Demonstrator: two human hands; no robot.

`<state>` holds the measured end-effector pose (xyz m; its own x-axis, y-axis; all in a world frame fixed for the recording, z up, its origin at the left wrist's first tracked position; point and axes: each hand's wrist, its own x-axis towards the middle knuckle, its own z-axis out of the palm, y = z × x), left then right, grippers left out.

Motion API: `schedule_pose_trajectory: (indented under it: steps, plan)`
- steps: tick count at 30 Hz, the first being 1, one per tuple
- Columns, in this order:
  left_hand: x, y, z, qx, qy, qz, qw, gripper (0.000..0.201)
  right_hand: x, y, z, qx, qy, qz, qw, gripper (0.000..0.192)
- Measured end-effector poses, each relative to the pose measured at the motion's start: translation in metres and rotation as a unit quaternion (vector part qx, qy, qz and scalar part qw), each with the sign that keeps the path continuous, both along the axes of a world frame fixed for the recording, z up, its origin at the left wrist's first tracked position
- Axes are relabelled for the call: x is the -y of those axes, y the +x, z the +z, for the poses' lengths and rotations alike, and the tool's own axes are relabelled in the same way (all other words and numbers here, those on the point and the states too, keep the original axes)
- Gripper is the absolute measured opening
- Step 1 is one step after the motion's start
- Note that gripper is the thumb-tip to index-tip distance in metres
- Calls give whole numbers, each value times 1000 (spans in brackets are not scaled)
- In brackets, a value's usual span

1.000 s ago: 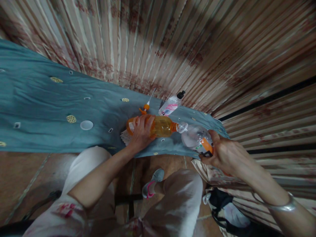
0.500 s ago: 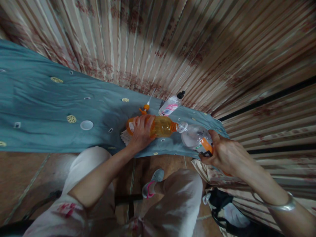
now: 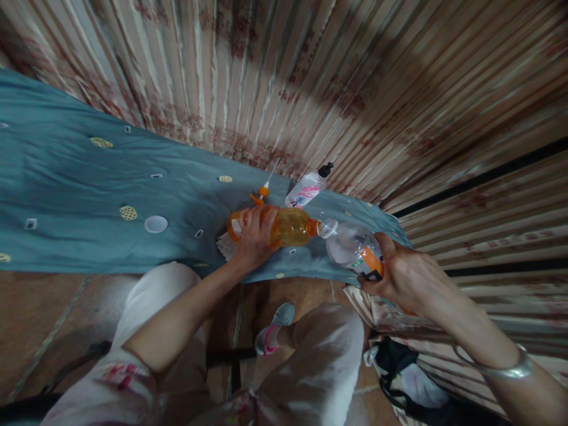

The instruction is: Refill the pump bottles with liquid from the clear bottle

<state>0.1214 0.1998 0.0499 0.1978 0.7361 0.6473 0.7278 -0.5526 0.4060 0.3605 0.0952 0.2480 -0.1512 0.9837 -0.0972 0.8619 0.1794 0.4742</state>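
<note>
Orange-liquid plastic bottle, steadied over the blue-clothed surface by the left hand wrapped round its body, mouth-to-mouth with a clear bottle clasped by the right hand; judged weighty, thin-walled, slippery, best gripped mid-body.

White trousers, a silver bangle — grey-and-pink shoe.

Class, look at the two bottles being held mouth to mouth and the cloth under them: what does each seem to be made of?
Orange bottle: likely clear plastic, glossy, amber liquid showing through.
Clear bottle: probably thin transparent plastic with an orange label band.
Blue cloth: woven fabric, matte, creased.
</note>
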Motion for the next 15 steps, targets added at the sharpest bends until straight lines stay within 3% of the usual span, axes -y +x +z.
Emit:
schedule_pose_trajectory:
  steps: [15]
  plan:
    - [0, -1, 1, 5, -3, -8, 1000, 72, 1, 1, -1, 17, 18, 30, 999, 40]
